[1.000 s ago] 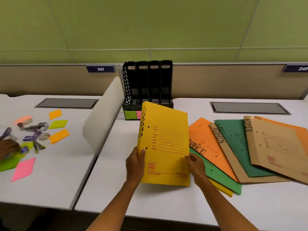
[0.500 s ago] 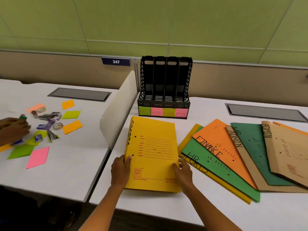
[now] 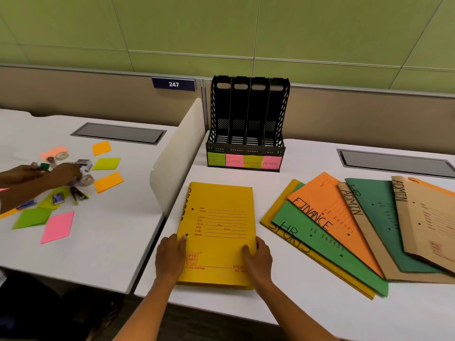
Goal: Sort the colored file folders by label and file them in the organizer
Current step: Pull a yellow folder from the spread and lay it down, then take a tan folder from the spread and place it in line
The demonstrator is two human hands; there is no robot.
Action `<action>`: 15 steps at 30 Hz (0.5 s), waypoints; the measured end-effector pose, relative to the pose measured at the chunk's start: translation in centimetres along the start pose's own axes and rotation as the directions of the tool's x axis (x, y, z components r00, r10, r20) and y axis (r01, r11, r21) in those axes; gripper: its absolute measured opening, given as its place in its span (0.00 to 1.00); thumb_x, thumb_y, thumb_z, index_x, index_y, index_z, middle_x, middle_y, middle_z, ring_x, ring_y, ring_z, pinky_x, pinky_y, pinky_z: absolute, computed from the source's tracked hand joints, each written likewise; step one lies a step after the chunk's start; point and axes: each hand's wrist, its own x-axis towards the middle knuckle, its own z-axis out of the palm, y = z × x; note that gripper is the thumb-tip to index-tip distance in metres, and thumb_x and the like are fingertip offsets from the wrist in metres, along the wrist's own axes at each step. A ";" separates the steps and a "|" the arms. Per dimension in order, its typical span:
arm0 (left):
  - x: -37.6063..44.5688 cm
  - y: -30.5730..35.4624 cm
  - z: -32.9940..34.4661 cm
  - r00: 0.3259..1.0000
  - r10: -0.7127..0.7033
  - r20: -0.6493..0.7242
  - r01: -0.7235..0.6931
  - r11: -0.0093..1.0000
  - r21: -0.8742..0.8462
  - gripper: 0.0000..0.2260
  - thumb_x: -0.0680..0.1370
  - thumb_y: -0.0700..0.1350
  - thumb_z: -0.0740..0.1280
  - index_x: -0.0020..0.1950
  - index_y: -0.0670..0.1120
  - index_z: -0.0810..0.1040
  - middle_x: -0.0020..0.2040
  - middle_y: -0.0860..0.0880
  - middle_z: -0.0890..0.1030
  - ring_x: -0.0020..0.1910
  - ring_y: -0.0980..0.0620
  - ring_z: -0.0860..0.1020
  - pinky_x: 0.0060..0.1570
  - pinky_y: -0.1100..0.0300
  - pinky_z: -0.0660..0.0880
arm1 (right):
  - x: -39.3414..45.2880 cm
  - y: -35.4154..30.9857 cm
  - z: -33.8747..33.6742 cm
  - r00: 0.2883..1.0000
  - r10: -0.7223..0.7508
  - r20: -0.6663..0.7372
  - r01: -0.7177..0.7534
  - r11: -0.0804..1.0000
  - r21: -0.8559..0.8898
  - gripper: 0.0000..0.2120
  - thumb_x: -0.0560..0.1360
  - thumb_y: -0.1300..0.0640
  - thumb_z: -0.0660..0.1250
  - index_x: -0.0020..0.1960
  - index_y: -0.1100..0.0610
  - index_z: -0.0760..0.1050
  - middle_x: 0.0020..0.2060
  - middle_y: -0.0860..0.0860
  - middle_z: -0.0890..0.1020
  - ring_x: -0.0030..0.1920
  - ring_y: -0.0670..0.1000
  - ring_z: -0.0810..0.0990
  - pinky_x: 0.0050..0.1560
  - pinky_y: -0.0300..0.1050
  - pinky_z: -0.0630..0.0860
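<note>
We hold the yellow folder point(image 3: 218, 232) by its lower edges on the white surface point(image 3: 307, 306): our left hand point(image 3: 170, 257) has its grip curled on the left edge, our right hand point(image 3: 258, 260) on the right edge, thumbs on the cover. The black organizer point(image 3: 247, 124) stands at 12 o'clock from it, four slots labelled HR, SPORTS, FINANCE, ADMIN. At 3 o'clock the other folders point(image 3: 357, 227) lie fanned and overlapping.

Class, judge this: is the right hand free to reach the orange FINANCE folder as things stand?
Probably not yet: the right hand grips the yellow card folder. The orange FINANCE folder lies uncovered on the fan beside it.
</note>
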 end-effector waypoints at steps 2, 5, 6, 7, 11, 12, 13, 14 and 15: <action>-0.2 0.8 0.0 0.996 -0.058 -0.067 0.066 0.991 0.117 0.19 0.83 0.55 0.55 0.55 0.42 0.78 0.50 0.42 0.79 0.51 0.43 0.77 0.44 0.52 0.74 | 0.0 0.2 0.2 1.000 -0.002 0.015 0.003 1.000 -0.028 0.20 0.79 0.52 0.63 0.69 0.59 0.70 0.63 0.56 0.75 0.63 0.56 0.73 0.64 0.54 0.72; -0.3 2.7 0.0 0.988 -0.128 -0.082 0.142 0.971 0.194 0.20 0.82 0.55 0.55 0.59 0.41 0.76 0.56 0.41 0.78 0.56 0.40 0.75 0.47 0.49 0.74 | 0.3 0.5 0.1 0.999 0.012 0.031 -0.009 0.998 -0.065 0.19 0.79 0.52 0.63 0.66 0.61 0.73 0.61 0.58 0.76 0.61 0.57 0.74 0.63 0.54 0.72; -0.4 3.2 0.1 0.986 -0.142 -0.083 0.156 0.966 0.208 0.20 0.82 0.55 0.56 0.61 0.41 0.75 0.58 0.40 0.77 0.58 0.39 0.74 0.49 0.48 0.73 | 0.5 0.6 0.1 0.999 0.015 0.032 -0.013 0.997 -0.078 0.19 0.79 0.52 0.63 0.66 0.61 0.72 0.62 0.58 0.75 0.62 0.57 0.73 0.64 0.52 0.71; -0.3 3.8 0.2 0.986 -0.146 -0.083 0.161 0.963 0.218 0.21 0.81 0.56 0.57 0.64 0.41 0.73 0.60 0.40 0.76 0.60 0.39 0.73 0.51 0.47 0.73 | 0.5 0.6 -0.1 0.999 0.018 0.031 -0.015 0.996 -0.087 0.20 0.79 0.52 0.64 0.67 0.62 0.72 0.64 0.58 0.74 0.64 0.56 0.72 0.66 0.50 0.70; -0.2 5.7 0.9 0.993 -0.082 -0.083 0.098 0.973 0.208 0.26 0.81 0.57 0.58 0.73 0.43 0.65 0.68 0.39 0.70 0.66 0.38 0.68 0.60 0.44 0.69 | 0.8 0.7 -0.8 1.000 0.009 0.020 -0.008 0.999 -0.044 0.22 0.79 0.52 0.65 0.70 0.58 0.70 0.67 0.56 0.71 0.68 0.55 0.69 0.69 0.49 0.66; -0.2 6.3 1.2 0.995 -0.056 -0.077 0.070 0.978 0.195 0.26 0.80 0.57 0.58 0.74 0.43 0.64 0.70 0.39 0.69 0.68 0.38 0.66 0.62 0.43 0.68 | 1.0 0.8 -1.1 1.000 0.002 0.011 -0.001 0.999 -0.038 0.22 0.78 0.52 0.65 0.70 0.57 0.69 0.67 0.55 0.71 0.68 0.55 0.68 0.70 0.50 0.65; -0.2 6.8 1.5 0.997 -0.025 -0.067 0.036 0.984 0.173 0.27 0.80 0.57 0.59 0.75 0.43 0.63 0.71 0.39 0.67 0.69 0.38 0.65 0.64 0.42 0.66 | 1.1 0.8 -1.4 1.000 -0.006 0.000 0.006 0.999 -0.037 0.22 0.78 0.51 0.65 0.70 0.56 0.69 0.68 0.55 0.71 0.68 0.54 0.68 0.70 0.50 0.65; -0.2 7.4 1.9 0.998 0.010 -0.056 -0.002 0.990 0.141 0.27 0.80 0.57 0.59 0.75 0.43 0.63 0.72 0.39 0.67 0.70 0.38 0.64 0.66 0.42 0.65 | 1.2 0.9 -1.8 1.000 -0.017 -0.009 0.016 0.999 -0.039 0.22 0.78 0.51 0.65 0.71 0.55 0.69 0.68 0.54 0.71 0.68 0.54 0.68 0.70 0.51 0.66; -0.4 8.1 2.3 0.998 0.045 -0.046 -0.040 0.994 0.102 0.27 0.80 0.56 0.60 0.75 0.43 0.63 0.72 0.39 0.66 0.71 0.38 0.63 0.67 0.42 0.64 | 1.4 1.0 -2.3 0.999 -0.027 -0.017 0.026 0.999 -0.042 0.22 0.78 0.51 0.65 0.71 0.54 0.69 0.68 0.54 0.71 0.68 0.54 0.69 0.70 0.51 0.66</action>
